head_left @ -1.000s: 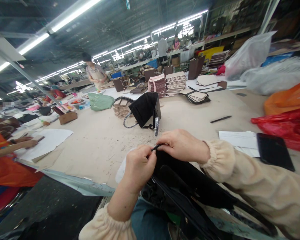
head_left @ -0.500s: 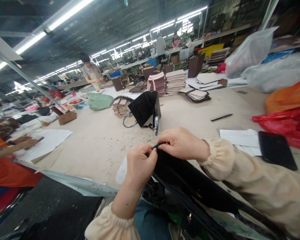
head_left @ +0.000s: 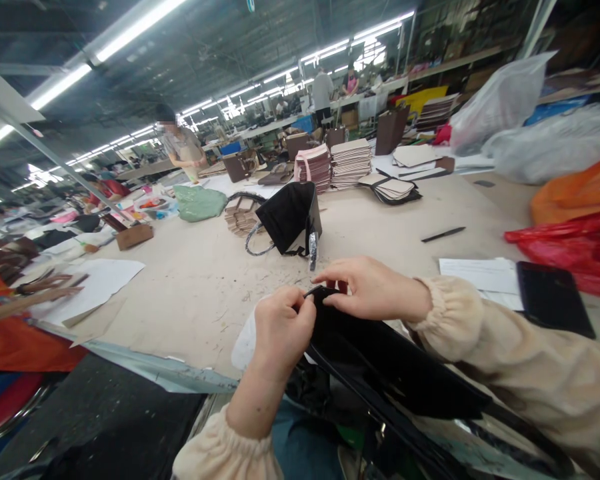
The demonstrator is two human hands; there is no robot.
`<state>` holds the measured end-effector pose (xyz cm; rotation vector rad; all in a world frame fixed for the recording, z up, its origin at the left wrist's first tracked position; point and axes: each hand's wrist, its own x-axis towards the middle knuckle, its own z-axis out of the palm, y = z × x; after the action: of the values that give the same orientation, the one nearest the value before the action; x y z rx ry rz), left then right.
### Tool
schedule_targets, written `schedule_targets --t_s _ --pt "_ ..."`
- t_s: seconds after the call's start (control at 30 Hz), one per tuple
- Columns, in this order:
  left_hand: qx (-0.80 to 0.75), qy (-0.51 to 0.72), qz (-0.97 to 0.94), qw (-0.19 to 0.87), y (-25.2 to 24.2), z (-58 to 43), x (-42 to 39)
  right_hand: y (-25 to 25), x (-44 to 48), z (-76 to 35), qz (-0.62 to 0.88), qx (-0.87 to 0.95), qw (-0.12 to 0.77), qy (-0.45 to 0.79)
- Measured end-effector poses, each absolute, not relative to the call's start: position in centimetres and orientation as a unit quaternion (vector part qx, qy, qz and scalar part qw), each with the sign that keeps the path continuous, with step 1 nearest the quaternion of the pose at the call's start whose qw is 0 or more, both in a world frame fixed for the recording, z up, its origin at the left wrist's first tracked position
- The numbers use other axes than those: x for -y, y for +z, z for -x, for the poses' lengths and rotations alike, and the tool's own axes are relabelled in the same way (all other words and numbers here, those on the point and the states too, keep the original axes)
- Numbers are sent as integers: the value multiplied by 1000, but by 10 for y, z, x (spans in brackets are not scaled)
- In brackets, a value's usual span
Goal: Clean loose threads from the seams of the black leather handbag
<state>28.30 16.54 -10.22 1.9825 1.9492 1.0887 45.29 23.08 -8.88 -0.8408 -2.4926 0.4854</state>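
A black handbag lies across my lap at the table edge, tilted, its opening towards me and a metal clasp low on its side. My left hand is closed, thumb and bent fingers pinching the bag's top corner. Right beside it, my right hand hovers at the same rim, its thumb and fingers parted around the edge; whether a fingertip touches it is hard to see. Beyond my hands, a second black bag stands on the table with a wrapped handle.
Stacked panels stand at the back of the table. A dark pen-like strip, papers, a phone and a red plastic bag lie to the right. A co-worker's hands are over white paper at left.
My right hand has loosened its pinch on the bag's rim, its fingers spreading and shifting slightly right. My left hand keeps its hold. The co-worker's hands at left have moved a little.
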Motion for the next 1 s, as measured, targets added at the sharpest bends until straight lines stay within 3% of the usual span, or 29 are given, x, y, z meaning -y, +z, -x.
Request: schedule_targets --t_s 0.57,0.7,0.87,1.0 --pt "-658 360 -658 61 -100 -284 -167 -79 -228 -442 335 918 200 67" --pt "-662 355 -657 61 -101 -285 -168 -86 -230 -446 320 902 238 163" --pt "-661 356 -657 69 -100 -285 -167 -87 -244 -460 377 703 409 444" --pt "-662 355 -656 72 -100 -284 -167 -82 -246 -467 388 699 430 419"
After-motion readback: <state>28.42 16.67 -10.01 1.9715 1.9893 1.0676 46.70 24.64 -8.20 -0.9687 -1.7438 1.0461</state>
